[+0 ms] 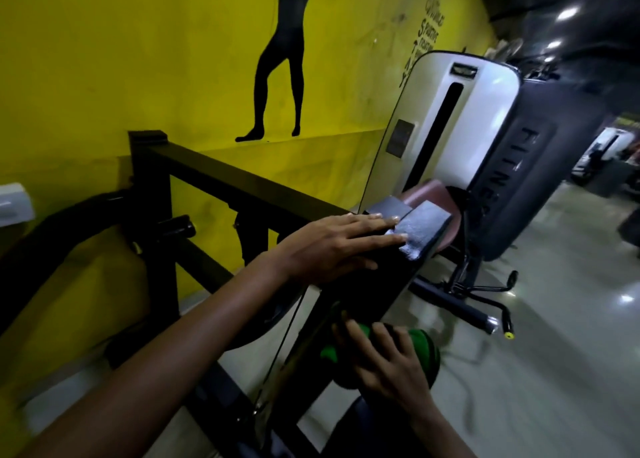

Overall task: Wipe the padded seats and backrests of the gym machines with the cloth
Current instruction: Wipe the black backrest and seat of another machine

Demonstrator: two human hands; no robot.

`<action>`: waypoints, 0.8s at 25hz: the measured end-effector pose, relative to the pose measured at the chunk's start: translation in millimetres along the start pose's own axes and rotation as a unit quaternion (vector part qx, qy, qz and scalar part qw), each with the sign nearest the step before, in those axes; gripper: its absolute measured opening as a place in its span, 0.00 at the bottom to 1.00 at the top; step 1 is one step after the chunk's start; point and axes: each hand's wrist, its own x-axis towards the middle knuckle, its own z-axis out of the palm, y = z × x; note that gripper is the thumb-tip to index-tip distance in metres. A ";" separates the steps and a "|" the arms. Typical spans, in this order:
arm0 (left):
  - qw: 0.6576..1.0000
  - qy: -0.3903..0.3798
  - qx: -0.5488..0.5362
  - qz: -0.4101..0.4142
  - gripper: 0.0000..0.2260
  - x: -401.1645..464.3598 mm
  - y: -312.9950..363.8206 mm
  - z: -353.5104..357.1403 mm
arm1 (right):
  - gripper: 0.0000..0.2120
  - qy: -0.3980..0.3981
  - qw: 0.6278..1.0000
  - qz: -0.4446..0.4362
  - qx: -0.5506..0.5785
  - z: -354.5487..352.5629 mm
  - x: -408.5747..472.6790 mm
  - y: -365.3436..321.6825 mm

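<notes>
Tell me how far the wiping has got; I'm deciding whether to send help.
Nothing shows as finished. In hand: the left hand lies flat on the black pad, while the right hand grips the green cloth against the pad's side. Left: the maroon seat beyond looks untouched.

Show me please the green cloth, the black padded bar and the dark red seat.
green cloth (431,348), head view, bunched right part
black padded bar (424,220), head view, worn far end
dark red seat (429,191), head view, top surface

2 hands (332,246) — 1 green cloth (426,350), 2 dark pads (420,224), 1 maroon seat (426,194).
</notes>
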 end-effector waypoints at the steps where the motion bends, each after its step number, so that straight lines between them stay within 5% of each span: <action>1: 1.000 0.003 0.004 0.004 0.21 -0.7 0.3 -0.6 | 0.16 0.001 1.000 0.003 0.000 -2.3 2.2 -1.0; 14: 0.987 -0.045 0.149 0.032 0.30 -32.7 -1.0 14.9 | 0.14 0.033 0.999 0.011 -0.014 3.1 2.1 -3.5; 20: 0.989 -0.034 0.144 0.019 0.31 -43.7 6.2 21.2 | 0.17 -0.054 0.998 -0.024 0.011 25.3 -2.5 -31.8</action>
